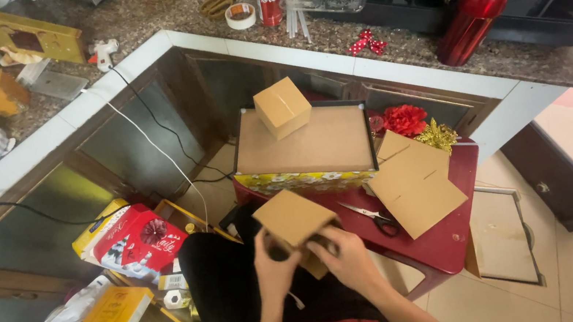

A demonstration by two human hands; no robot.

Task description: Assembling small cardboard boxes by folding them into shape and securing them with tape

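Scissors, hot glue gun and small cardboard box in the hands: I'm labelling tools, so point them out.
scissors [375, 219], head view, black handles.
hot glue gun [103, 54], head view, white body.
small cardboard box [292, 217], head view, top face.

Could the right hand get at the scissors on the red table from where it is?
Probably yes: the scissors lie bare on the red table just beside the right hand, nothing between them. But both hands grip the cardboard box.

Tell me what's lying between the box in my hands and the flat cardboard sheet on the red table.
Black-handled scissors lie there on the red table, seen in the head view.
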